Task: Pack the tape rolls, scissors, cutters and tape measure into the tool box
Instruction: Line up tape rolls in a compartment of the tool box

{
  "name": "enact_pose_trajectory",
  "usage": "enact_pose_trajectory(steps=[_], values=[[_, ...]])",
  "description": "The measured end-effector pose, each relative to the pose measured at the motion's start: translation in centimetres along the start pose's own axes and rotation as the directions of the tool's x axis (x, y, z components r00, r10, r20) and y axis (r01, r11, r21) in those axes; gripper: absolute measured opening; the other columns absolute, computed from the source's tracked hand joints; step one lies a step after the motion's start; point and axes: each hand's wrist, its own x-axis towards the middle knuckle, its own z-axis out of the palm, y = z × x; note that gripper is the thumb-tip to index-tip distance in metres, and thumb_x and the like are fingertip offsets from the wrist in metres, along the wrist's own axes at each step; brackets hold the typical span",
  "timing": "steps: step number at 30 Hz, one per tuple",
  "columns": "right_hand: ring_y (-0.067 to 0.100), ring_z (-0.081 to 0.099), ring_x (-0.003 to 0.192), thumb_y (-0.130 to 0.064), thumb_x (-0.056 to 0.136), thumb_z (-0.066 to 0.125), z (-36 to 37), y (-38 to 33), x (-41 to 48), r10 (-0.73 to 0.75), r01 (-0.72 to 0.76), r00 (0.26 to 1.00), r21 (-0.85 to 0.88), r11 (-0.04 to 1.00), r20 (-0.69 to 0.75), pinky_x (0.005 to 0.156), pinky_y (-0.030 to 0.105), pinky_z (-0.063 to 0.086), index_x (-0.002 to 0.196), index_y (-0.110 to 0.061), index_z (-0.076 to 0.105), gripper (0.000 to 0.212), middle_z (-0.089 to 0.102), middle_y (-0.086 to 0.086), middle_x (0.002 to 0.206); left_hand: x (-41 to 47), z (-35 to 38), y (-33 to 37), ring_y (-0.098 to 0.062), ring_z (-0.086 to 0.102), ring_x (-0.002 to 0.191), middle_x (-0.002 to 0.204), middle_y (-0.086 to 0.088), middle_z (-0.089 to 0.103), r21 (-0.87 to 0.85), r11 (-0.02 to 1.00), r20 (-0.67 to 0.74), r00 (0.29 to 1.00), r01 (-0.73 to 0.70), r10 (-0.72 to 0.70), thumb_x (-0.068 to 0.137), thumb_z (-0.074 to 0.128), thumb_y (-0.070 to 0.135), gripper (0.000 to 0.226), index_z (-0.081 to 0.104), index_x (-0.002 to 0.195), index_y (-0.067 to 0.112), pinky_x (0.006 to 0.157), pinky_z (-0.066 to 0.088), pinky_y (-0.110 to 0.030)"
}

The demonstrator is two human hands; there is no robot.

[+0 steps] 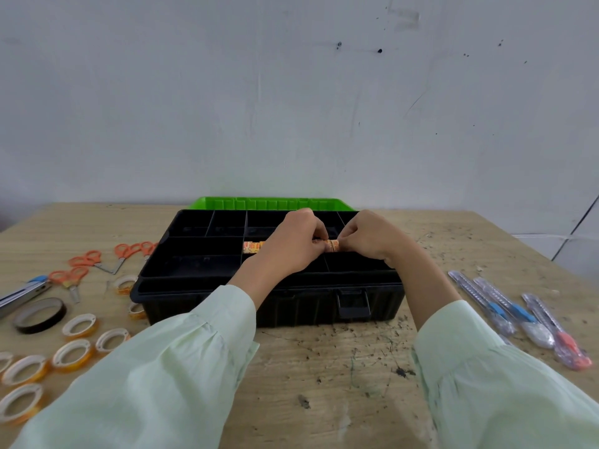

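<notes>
Pinching the tape rolls (332,245), left hand (291,243) and right hand (369,239) should seat them snugly (on edge) — no gaps.

My left hand (288,246) and right hand (369,239) hid most of the tape rolls (252,247) inside the tool box (201,270); their print was unreadable. Left of it, the edge cut one cutter (22,293).

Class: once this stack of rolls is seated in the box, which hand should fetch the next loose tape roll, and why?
Left, probably. The loose tape rolls lie left of the tool box, on the side of the left hand; the right hand would have to cross the box.
</notes>
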Motion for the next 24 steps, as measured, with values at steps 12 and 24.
enact_pose_trajectory(steps=[12, 24], values=[[0.021, 0.061, 0.078, -0.003, 0.078, 0.067, -0.5, 0.5, -0.3, -0.004, 0.002, 1.0, 0.136, 0.991, 0.012, 0.082, 0.039, 0.052, 0.062, -0.019, 0.068, 0.023, 0.064, 0.003, 0.068, -0.4, -0.2, -0.1, -0.018, 0.061, 0.085, 0.086, 0.003, 0.057, -0.023, 1.0, 0.003, 1.0, -0.002, 0.002, 0.084, 0.066, 0.016, 0.012, 0.068, 0.095, 0.012, 0.079, 0.052, -0.032], [0.011, 0.063, 0.081, -0.01, 0.088, 0.058, -1.1, 2.0, -5.2, 0.005, 0.124, 0.913, 0.287, 0.95, -0.409, 0.061, 0.013, 0.044, 0.104, -0.014, 0.062, 0.017, 0.068, 0.0, 0.088, -5.7, 0.5, 4.9, -0.013, 0.048, 0.115, 0.121, 0.003, 0.055, -0.01, 0.996, -0.187, 0.979, -0.087, 0.083, 0.094, 0.051, 0.023, 0.03, 0.056, 0.123, 0.015, 0.102, 0.038, -0.032]])
